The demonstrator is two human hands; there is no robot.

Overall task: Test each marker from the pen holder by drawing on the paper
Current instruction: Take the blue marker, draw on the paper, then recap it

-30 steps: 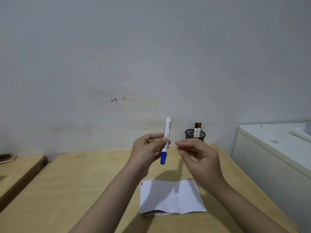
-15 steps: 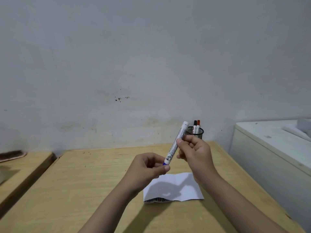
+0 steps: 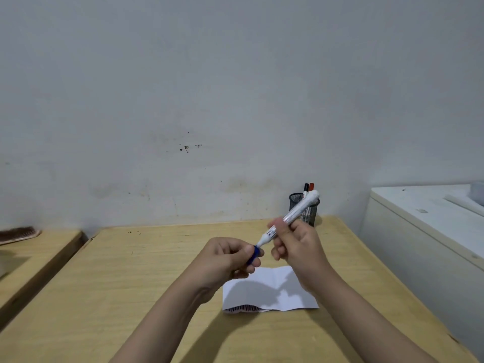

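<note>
A white marker [image 3: 296, 213] slants above the table, tail up to the right. My right hand [image 3: 298, 247] grips its barrel. My left hand [image 3: 227, 258] pinches its blue cap [image 3: 253, 255], which sits at the marker's lower end, just off the white nose. A white sheet of paper [image 3: 272, 292] lies on the wooden table [image 3: 131, 284] under my hands, partly hidden by them. A black mesh pen holder [image 3: 310, 212] stands at the table's back right, behind the marker's tail, with a black marker [image 3: 306, 187] and a red marker [image 3: 311, 186] in it.
A white cabinet [image 3: 424, 231] stands to the right of the table. A second wooden surface [image 3: 31, 255] lies at the left with a brown object [image 3: 18, 234] on it. A grey wall closes the back.
The marker went from my left hand to my right hand and tilted to the right. My left hand now holds the blue cap, slightly pulled away from the barrel. Both hands dropped lower.
</note>
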